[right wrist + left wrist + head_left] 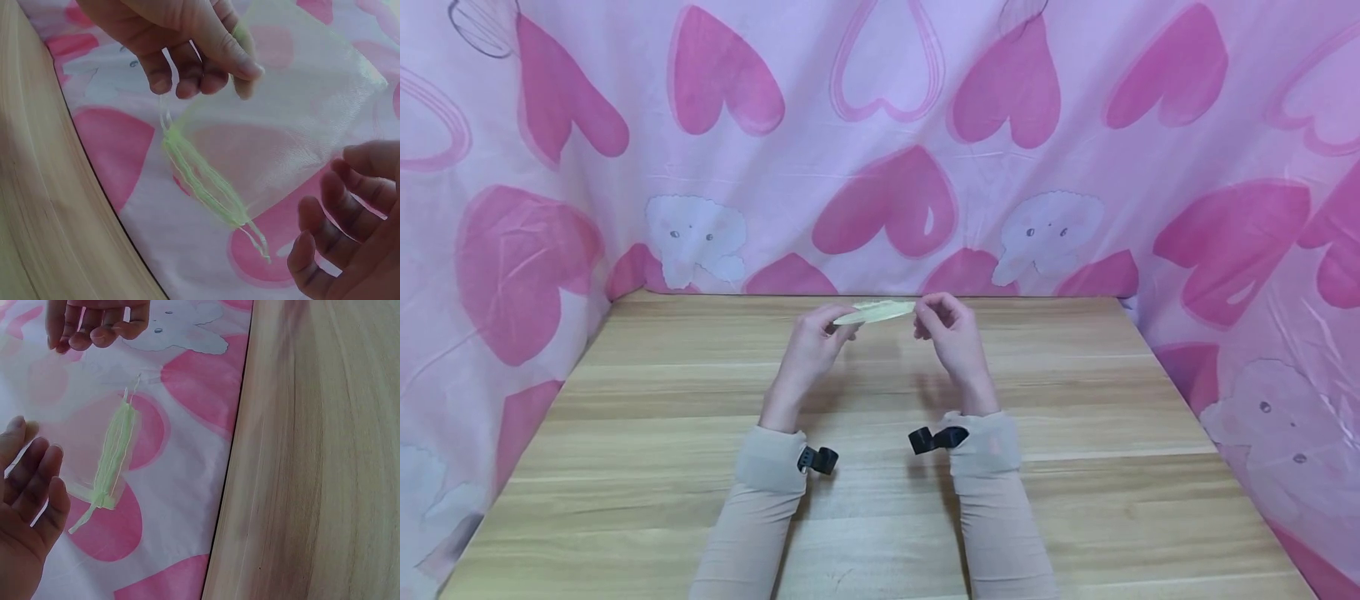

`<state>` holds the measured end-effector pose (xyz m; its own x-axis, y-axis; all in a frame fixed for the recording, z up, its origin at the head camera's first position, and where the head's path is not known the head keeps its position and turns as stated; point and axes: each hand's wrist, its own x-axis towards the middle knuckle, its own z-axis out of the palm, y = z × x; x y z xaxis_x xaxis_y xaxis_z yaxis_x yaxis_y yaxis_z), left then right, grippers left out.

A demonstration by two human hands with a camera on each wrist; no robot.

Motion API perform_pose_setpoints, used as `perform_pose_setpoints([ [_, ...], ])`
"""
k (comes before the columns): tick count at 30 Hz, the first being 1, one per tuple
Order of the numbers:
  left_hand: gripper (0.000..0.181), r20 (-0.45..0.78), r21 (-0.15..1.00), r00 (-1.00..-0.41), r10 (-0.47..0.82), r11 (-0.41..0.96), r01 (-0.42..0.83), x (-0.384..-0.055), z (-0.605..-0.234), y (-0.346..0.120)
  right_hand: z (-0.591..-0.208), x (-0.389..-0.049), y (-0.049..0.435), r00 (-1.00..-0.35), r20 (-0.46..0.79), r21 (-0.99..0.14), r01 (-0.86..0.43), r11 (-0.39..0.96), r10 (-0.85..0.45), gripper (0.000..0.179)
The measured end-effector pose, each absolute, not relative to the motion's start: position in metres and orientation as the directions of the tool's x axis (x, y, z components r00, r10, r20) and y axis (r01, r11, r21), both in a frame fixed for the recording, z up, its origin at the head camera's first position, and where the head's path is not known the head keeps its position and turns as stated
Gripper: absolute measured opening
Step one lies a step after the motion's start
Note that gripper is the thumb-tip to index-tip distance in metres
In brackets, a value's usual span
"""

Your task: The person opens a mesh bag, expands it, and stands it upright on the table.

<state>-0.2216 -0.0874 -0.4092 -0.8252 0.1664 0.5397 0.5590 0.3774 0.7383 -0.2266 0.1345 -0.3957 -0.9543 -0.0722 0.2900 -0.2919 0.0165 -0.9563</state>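
A sheer pale yellow-green drawstring bag (880,312) is held up between both hands near the table's far edge. Its gathered mouth (117,453) has thin cords trailing at both ends. On one side, my left hand (815,340) pinches the bag, its thumb lying over the fabric in the right wrist view. Opposite, my right hand (953,333) pinches the other side between thumb and index finger, the remaining fingers curled loosely. Through the see-through panel (269,119), the backdrop's pink hearts show.
Below the hands spreads a wood-grain table (1097,500). A pink curtain (790,183) with hearts and white cartoon animals surrounds its back and sides. Each sleeved wrist carries a small black camera (825,460).
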Motion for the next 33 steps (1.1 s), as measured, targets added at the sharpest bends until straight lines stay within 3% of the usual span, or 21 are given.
perform_pose_setpoints([
  [5, 0.011, 0.514, 0.754, -0.841, 0.168, 0.378, 0.536, -0.221, -0.414, -0.088, -0.381, -0.213, 0.135, -0.926, 0.355, -0.912, -0.374, 0.168, -0.131, 0.021],
  [11, 0.013, 0.511, 0.756, -0.844, 0.161, 0.384, 0.531, -0.222, -0.414, -0.088, -0.361, -0.197, 0.129, -0.901, 0.377, -0.872, -0.423, 0.245, -0.213, 0.027],
  [21, 0.02, 0.479, 0.779, -0.865, 0.15, 0.381, 0.497, -0.223, -0.414, -0.085, -0.388, -0.217, 0.128, -0.907, 0.37, -0.849, -0.418, 0.323, -0.203, 0.013],
  [33, 0.036, 0.595, 0.74, -0.802, 0.038, 0.364, 0.566, -0.222, -0.412, -0.085, -0.397, -0.222, 0.132, -0.903, 0.367, -0.835, -0.425, 0.348, -0.222, 0.009],
])
